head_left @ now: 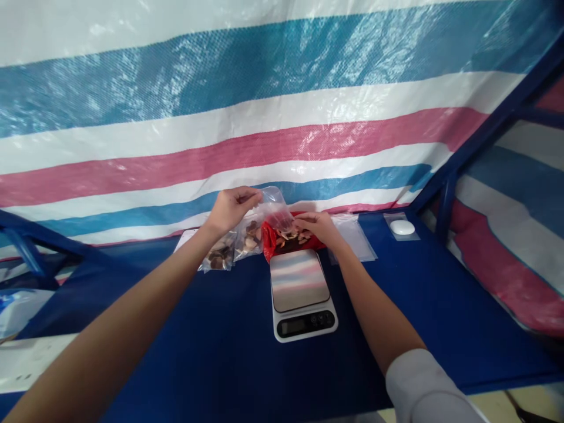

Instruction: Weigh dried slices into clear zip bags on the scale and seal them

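My left hand (235,207) pinches one edge of a clear plastic bag (274,202), which hangs slanted over an opened red plastic bag (269,239). Dried brownish-pink slices (291,236) lie in the red bag. At the clear bag's other end, my right hand (319,228) reaches over the red bag with its fingers drawn together; what lies between the fingertips is too small to make out. Just in front of the red bag is a white kitchen scale (304,294) with a shiny metal plate and a dark display.
Left of the red bag lie clear bags of dried slices (249,239) and darker pieces (219,254). Flat clear bags (356,238) lie right of it. Farther right, a white oval object (402,227) rests on clear plastic. Striped sheeting (247,147) hangs behind the blue table (211,352).
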{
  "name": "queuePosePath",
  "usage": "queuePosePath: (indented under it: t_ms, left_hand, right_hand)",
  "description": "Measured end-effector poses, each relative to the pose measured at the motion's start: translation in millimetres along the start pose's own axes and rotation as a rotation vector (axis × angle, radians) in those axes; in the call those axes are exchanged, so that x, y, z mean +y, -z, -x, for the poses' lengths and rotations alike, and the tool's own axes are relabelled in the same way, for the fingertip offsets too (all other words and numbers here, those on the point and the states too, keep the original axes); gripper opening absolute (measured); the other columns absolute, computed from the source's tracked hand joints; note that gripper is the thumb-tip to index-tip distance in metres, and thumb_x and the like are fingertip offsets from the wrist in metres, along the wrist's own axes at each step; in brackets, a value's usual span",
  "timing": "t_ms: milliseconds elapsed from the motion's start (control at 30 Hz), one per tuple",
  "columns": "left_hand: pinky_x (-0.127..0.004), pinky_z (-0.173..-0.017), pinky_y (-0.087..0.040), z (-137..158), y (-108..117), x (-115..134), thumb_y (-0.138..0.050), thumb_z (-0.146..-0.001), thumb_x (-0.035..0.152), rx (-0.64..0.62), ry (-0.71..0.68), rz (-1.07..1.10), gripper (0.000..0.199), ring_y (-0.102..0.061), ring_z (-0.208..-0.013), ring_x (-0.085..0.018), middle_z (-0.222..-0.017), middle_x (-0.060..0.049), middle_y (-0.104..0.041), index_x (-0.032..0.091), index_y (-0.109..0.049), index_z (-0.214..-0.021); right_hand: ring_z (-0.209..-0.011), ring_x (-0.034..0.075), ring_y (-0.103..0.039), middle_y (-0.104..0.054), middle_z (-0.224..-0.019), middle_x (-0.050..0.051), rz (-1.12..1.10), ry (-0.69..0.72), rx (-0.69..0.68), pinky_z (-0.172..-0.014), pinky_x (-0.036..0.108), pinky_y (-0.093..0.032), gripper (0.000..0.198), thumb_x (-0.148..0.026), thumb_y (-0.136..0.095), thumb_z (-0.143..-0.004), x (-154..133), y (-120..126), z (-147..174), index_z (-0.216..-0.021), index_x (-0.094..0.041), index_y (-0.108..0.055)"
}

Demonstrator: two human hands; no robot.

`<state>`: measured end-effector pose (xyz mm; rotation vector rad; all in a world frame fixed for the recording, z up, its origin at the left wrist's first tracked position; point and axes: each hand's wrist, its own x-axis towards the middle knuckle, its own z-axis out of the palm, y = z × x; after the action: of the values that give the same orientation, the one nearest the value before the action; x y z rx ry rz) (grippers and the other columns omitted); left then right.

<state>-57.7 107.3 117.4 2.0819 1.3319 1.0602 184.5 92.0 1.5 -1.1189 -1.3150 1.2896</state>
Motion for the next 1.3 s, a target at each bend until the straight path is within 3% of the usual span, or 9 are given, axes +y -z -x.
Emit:
queuePosePath:
  t_ms: [133,367,533,733,833,967,1133,1300]
  left_hand:
    - [-0.031,-0.076,-0.054,-5.4,0.3,6.4,-0.072,-0.079,0.046,-0.003,-0.022,0.026,0.032,-0.069,-0.081,-0.021,-0.090,-0.008,-0.078,0.017,-0.078,-0.090]
    - [-0.034,-0.080,-0.054,-5.4,-1.8,9.9,-0.073,-0.078,0.046,-0.047,-0.052,0.016,0.033,-0.069,-0.084,-0.023,-0.092,-0.008,-0.078,0.017,-0.077,-0.091]
    - [-0.035,-0.087,-0.054,-0.5,-2.2,13.9,-0.074,-0.078,0.042,-0.136,-0.062,0.064,0.028,-0.071,-0.090,-0.023,-0.099,-0.009,-0.078,0.018,-0.076,-0.092]
    - [-0.030,-0.079,-0.054,2.6,-1.2,24.4,-0.077,-0.077,0.045,-0.269,-0.037,0.034,0.034,-0.071,-0.089,-0.021,-0.102,-0.007,-0.077,0.021,-0.075,-0.101]
    - [-0.030,-0.080,-0.052,4.7,-4.5,29.4,-0.070,-0.083,0.047,-0.255,-0.056,0.016,0.032,-0.070,-0.091,-0.021,-0.105,-0.007,-0.077,0.021,-0.075,-0.100]
    - [-0.029,-0.073,-0.049,7.4,-10.0,33.4,-0.065,-0.084,0.047,-0.211,-0.059,0.006,0.029,-0.066,-0.079,-0.019,-0.087,-0.005,-0.075,0.019,-0.074,-0.085]
    - [-0.028,-0.069,-0.048,14.7,-18.7,34.8,-0.064,-0.082,0.042,-0.065,0.062,0.104,0.026,-0.065,-0.075,-0.018,-0.081,-0.004,-0.074,0.018,-0.071,-0.078]
    - [-0.027,-0.063,-0.051,29.0,-33.3,35.9,-0.067,-0.081,0.044,0.055,0.212,0.313,0.026,-0.067,-0.071,-0.019,-0.073,-0.002,-0.072,0.019,-0.069,-0.082]
  right_hand:
    - [-0.060,0.016,-0.066,-0.075,-0.072,0.002,-0.064,-0.018,-0.007,-0.063,0.030,-0.058,0.035,-0.046,-0.081,-0.068,-2.8,-0.9,1.7,-0.092,-0.020,-0.080]
    - [-0.073,0.020,-0.072,-0.078,-0.083,0.005,-0.194,-0.061,0.016,-0.069,0.031,-0.061,0.042,-0.049,-0.086,-0.062,-4.9,-1.1,12.5,-0.090,-0.019,-0.080]
    - [-0.070,0.017,-0.071,-0.077,-0.080,0.004,-0.242,-0.070,0.024,-0.072,0.030,-0.061,0.044,-0.050,-0.086,-0.062,-3.1,-0.1,24.8,-0.091,-0.018,-0.079]
    - [-0.071,0.017,-0.072,-0.077,-0.077,0.003,-0.297,-0.090,0.086,-0.076,0.030,-0.061,0.042,-0.049,-0.086,-0.063,1.9,0.7,33.4,-0.090,-0.019,-0.079]
    - [-0.070,0.016,-0.072,-0.077,-0.078,0.003,-0.328,-0.097,0.089,-0.072,0.028,-0.061,0.041,-0.048,-0.087,-0.064,3.5,-0.3,36.2,-0.093,-0.019,-0.079]
    - [-0.071,0.015,-0.073,-0.077,-0.079,0.003,-0.374,-0.115,0.113,-0.068,0.025,-0.061,0.043,-0.045,-0.088,-0.064,5.4,-2.1,40.4,-0.096,-0.019,-0.076]
    - [-0.073,0.016,-0.075,-0.078,-0.083,0.003,-0.378,-0.161,0.199,-0.064,0.023,-0.061,0.051,-0.045,-0.088,-0.063,8.9,-5.0,45.7,-0.105,-0.021,-0.072]
    - [-0.077,0.018,-0.075,-0.077,-0.082,0.004,-0.337,-0.129,0.188,-0.073,0.028,-0.062,0.049,-0.053,-0.087,-0.062,4.4,-11.7,48.5,-0.095,-0.020,-0.075]
